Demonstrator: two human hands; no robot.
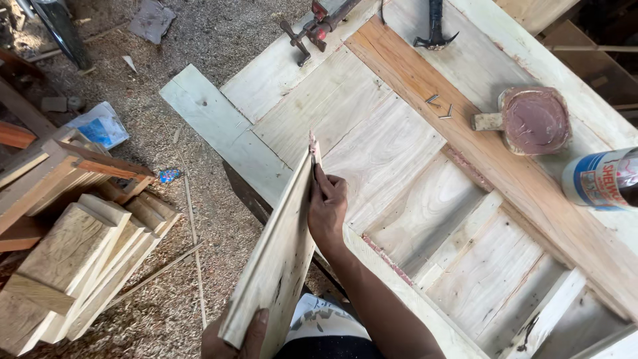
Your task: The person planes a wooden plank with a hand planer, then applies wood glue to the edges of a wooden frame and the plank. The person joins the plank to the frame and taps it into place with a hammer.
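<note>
- The left hand (239, 336) is clamped on the near end of a pale wooden board (279, 256), thumb over its face, holding it up on edge.
- The right hand (327, 209) is closed against the board's upper edge, fingers pressed flat just below the far tip.
- That tip, beyond the right hand, is smeared with pinkish filler; below the grip the wood looks bare, so the coating seems barely begun.
- Past the right hand lies the door frame (425, 166), with filler already along some panel seams.
- The open tub of filler (535, 121) sits well beyond, beside loose nails (440, 106).
</note>
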